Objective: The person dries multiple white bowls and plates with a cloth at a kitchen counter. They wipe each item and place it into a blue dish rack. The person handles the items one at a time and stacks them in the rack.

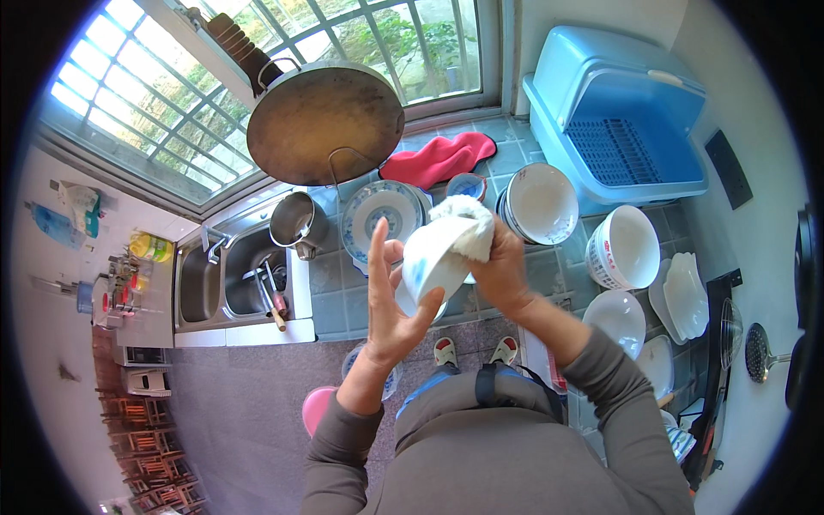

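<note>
A white bowl [432, 257] with a blue mark on its side is tilted in the air before me. My left hand [391, 315] cradles it, the thumb against its lower side and the fingers spread along the left. In my right hand [505, 273] a fluffy white cloth [468, 222] is pressed over the bowl's rim and far side. Beneath the hands another white bowl [407, 301] is partly hidden on the tiled counter. Behind them lie stacked blue-patterned plates [360, 222] and a small blue-and-red bowl [468, 185].
Stacked bowls [544, 203] and taller bowls [627, 248] stand right, before a lidded blue dish rack [618, 174]. A large wok [325, 122] leans by the window near a pink cloth [438, 158]. Left are a metal pot [298, 222] and a sink [241, 251] holding utensils.
</note>
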The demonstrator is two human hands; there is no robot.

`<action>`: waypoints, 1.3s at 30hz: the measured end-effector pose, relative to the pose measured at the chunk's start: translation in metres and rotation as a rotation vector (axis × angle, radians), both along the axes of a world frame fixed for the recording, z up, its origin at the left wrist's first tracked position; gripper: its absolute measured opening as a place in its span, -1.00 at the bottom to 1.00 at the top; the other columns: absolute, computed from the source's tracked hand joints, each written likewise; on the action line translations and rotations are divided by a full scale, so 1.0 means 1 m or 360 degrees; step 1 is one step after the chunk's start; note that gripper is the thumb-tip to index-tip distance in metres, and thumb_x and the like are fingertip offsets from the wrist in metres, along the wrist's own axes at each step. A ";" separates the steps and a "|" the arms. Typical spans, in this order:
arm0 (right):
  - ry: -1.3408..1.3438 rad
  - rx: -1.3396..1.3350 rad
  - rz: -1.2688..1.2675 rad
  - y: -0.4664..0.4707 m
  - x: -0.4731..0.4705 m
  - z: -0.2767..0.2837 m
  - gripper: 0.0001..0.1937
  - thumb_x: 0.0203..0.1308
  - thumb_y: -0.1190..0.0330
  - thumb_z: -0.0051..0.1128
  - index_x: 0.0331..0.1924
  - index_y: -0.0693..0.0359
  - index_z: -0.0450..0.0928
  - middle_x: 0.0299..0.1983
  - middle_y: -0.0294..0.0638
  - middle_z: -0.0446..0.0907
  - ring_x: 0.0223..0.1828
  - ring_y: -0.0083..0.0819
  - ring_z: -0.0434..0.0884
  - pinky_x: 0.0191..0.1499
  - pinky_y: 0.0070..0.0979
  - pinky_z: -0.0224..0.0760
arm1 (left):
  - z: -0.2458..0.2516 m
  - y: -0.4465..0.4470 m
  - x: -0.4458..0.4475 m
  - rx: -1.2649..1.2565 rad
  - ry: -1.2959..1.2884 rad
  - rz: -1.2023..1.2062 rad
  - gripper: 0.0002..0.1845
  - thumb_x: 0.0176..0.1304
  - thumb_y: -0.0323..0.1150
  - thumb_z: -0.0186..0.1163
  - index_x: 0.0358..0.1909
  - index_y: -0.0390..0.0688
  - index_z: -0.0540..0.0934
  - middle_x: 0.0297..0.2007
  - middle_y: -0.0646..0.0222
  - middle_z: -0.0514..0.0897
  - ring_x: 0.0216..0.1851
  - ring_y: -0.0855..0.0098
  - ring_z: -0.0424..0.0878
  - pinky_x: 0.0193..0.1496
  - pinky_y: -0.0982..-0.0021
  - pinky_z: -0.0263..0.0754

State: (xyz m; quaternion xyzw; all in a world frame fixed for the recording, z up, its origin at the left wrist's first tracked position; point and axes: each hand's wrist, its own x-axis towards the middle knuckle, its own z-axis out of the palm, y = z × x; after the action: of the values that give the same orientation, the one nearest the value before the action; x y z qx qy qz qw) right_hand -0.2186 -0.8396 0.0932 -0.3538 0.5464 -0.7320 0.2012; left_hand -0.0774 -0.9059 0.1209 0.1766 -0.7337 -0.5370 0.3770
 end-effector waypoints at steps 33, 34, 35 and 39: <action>0.1244 0.0256 -0.0021 0.016 -0.011 0.042 -0.78 0.11 0.45 0.15 -0.14 0.28 0.55 -0.11 -0.07 0.45 -0.09 -0.25 0.44 -0.04 -0.40 0.35 | -0.010 -0.034 0.010 0.1560 0.0430 0.0185 -0.45 0.44 0.00 -0.24 0.19 -0.27 0.30 0.05 0.17 0.49 0.07 0.29 0.50 0.10 0.28 0.42; 0.1330 0.0238 -0.0011 0.010 -0.008 0.044 -0.76 0.06 0.45 0.18 -0.14 0.27 0.56 -0.12 -0.07 0.46 -0.09 -0.20 0.44 -0.05 -0.35 0.35 | -0.011 -0.031 0.008 0.1588 0.0394 0.0114 -0.43 0.44 0.02 -0.26 0.20 -0.26 0.29 0.06 0.18 0.48 0.09 0.30 0.48 0.12 0.28 0.39; 0.1652 0.0195 0.0026 0.001 -0.006 0.045 -0.67 -0.03 0.45 0.22 -0.09 0.21 0.55 -0.11 -0.12 0.47 -0.07 -0.21 0.45 -0.06 -0.33 0.35 | -0.012 -0.027 0.006 0.1616 0.0361 0.0049 -0.41 0.44 0.05 -0.28 0.20 -0.25 0.29 0.07 0.19 0.48 0.10 0.31 0.47 0.14 0.28 0.37; 0.2177 0.0030 0.0168 -0.033 -0.003 0.035 -0.79 -0.02 0.41 0.17 -0.24 0.16 0.53 -0.25 -0.21 0.58 -0.20 -0.30 0.59 -0.07 -0.40 0.43 | -0.025 -0.008 0.003 0.1439 0.0141 0.0041 -0.31 0.40 0.18 -0.34 0.24 -0.21 0.28 0.11 0.25 0.43 0.16 0.38 0.39 0.23 0.31 0.24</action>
State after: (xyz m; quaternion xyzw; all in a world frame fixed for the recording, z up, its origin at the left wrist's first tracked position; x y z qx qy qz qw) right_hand -0.2214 -0.8722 0.1285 -0.7610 0.5389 -0.3283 -0.1506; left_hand -0.0748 -0.9144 0.0956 0.3093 -0.4063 -0.8059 0.2997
